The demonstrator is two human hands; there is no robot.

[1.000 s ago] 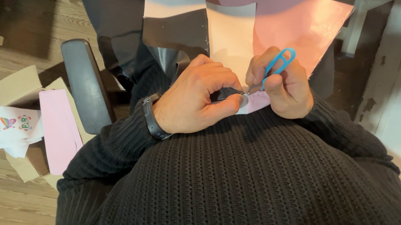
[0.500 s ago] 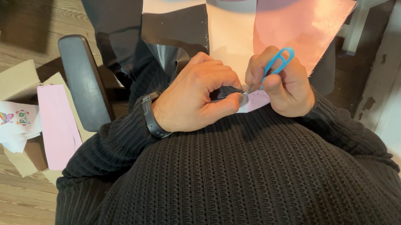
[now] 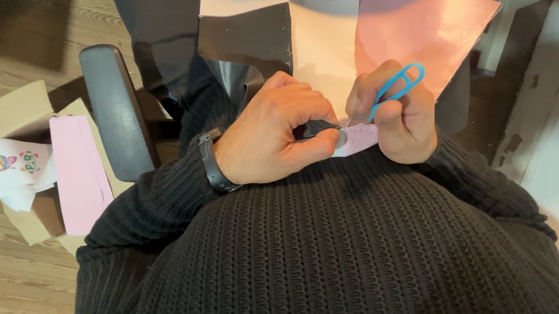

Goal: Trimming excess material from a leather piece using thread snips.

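My left hand (image 3: 277,133) is closed, thumb and fingers pinching a small dark piece (image 3: 318,130) at the near edge of the paper on my lap. Right beside it, my right hand (image 3: 397,120) grips small blue-handled scissors (image 3: 397,89); their tips meet the pinched piece. A pink sheet (image 3: 424,20), a cream sheet (image 3: 323,48) and a black sheet (image 3: 246,39) lie overlapped on my lap just beyond both hands. A black watch (image 3: 209,163) sits on my left wrist. The blades are mostly hidden between the hands.
A black chair armrest (image 3: 115,108) stands to the left. On the wooden floor lies an open cardboard box (image 3: 15,112) with pink paper (image 3: 79,171) and a white printed card (image 3: 14,167). A table leg and wall are at the right.
The hands keep the same grip on the paper and scissors. The view has shifted slightly; nothing else has visibly moved.
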